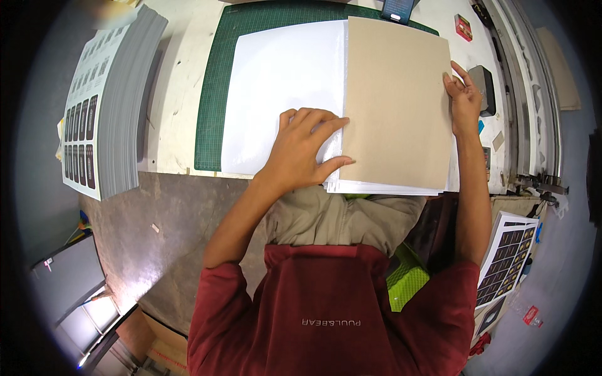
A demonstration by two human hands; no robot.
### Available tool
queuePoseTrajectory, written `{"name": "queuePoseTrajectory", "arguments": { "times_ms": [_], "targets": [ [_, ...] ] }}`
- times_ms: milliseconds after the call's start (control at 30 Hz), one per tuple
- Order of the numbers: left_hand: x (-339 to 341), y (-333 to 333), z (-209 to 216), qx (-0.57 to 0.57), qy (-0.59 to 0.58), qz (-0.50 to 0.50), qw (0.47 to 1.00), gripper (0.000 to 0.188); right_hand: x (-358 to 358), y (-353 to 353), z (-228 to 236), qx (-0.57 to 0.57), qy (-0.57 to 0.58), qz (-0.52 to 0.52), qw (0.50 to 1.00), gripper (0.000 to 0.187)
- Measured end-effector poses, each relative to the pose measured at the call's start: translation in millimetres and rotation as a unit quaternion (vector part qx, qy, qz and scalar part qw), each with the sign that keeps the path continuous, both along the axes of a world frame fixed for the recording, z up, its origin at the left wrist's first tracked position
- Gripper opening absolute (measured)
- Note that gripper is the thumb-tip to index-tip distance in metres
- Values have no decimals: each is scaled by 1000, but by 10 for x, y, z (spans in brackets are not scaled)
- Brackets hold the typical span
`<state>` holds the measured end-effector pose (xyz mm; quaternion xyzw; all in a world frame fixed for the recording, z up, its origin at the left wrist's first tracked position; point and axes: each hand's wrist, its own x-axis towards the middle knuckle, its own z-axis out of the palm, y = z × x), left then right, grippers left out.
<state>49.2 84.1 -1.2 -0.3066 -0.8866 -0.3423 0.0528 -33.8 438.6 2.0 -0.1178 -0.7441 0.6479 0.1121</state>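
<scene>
A tan cardboard sheet (398,100) lies on top of a stack of white sheets (382,187), whose edges stick out at the near side. My left hand (301,147) is spread at the left edge of the cardboard, with thumb and index fingertips touching it. At the right edge, the thumb of my right hand (464,103) meets the cardboard while the index finger points away from me; its fingers are apart. Left of the cardboard is a glossy white sheet (282,94), partly under my left hand. Beneath these lies a green cutting mat (210,125).
A tall stack of printed sheets (119,106) stands at the table's left end. Along the right are a red small box (463,27), a dark box (483,88) and a metal rail (539,94). A phone (397,9) is at the far edge. Printed sheets (508,257) lean at lower right.
</scene>
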Motion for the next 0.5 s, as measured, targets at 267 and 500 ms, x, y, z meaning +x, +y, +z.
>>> {"name": "queuePoseTrajectory", "arguments": {
  "times_ms": [267, 500],
  "targets": [
    [9, 20, 23, -9, 15, -12, 1000, 54, -39, 12, -71, 28, -6, -1, 1000, 46],
    [-4, 17, 40, -15, 8, -17, 1000, 53, -42, -13, -52, 30, -8, -9, 999, 46]
  ]
}}
